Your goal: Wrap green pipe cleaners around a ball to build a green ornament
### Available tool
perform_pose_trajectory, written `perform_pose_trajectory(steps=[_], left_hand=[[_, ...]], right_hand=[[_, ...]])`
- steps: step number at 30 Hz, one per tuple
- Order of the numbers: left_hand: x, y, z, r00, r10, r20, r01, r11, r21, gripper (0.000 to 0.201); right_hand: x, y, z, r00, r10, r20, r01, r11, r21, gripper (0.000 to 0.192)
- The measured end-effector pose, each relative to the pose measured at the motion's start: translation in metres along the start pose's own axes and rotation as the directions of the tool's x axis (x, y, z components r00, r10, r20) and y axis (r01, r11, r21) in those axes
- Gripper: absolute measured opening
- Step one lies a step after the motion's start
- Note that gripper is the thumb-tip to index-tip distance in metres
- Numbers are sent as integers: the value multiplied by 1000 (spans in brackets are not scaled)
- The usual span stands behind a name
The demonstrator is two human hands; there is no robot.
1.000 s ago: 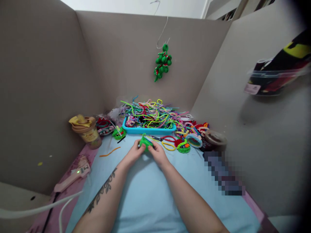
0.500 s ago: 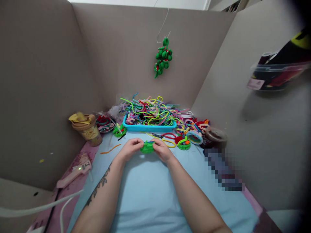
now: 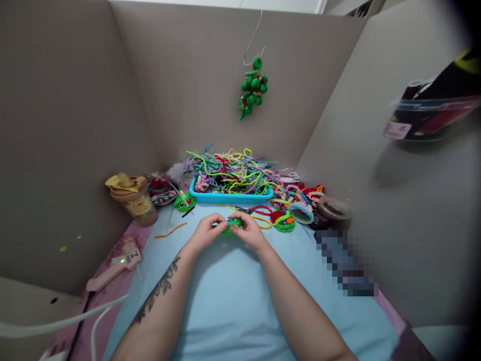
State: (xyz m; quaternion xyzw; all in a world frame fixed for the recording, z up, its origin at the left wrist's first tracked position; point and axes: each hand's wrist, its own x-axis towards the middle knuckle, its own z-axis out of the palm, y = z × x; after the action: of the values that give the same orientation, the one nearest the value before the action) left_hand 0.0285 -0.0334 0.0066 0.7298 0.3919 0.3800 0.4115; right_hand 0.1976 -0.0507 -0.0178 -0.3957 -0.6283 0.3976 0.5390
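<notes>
Green fuzzy pipe-cleaner piece (image 3: pixel 231 226) sits pinched between both hands above the blue bench (image 3: pixel 225 301): left hand (image 3: pixel 208 231) clamped on it at 9 o'clock, right hand (image 3: pixel 251 232) at 3 o'clock. At 12 o'clock lies a turquoise tray (image 3: pixel 231 196) heaped with pipe cleaners (image 3: pixel 233 173); at 2 o'clock, red-handled scissors (image 3: pixel 259 210).

Both forearms extended forward; left hand (image 3: pixel 206 232) and right hand (image 3: pixel 251 232) close together, fingers pinched inward.
</notes>
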Motion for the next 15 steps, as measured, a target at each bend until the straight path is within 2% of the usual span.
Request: perform_pose_trajectory(steps=[4, 10, 15], left_hand=[[-1, -2, 3, 992, 115, -42, -110, 987, 117, 17], [-3, 3, 0, 974, 226, -26, -217, 959, 181, 17], [-4, 4, 2, 958, 281, -67, -259, 939, 225, 14]], right_hand=[[-2, -4, 3, 996, -78, -39, 71, 986, -149, 22], [-5, -3, 5, 989, -97, -110, 82, 987, -140, 22], [-6, -2, 8, 983, -121, -136, 101, 984, -145, 17]])
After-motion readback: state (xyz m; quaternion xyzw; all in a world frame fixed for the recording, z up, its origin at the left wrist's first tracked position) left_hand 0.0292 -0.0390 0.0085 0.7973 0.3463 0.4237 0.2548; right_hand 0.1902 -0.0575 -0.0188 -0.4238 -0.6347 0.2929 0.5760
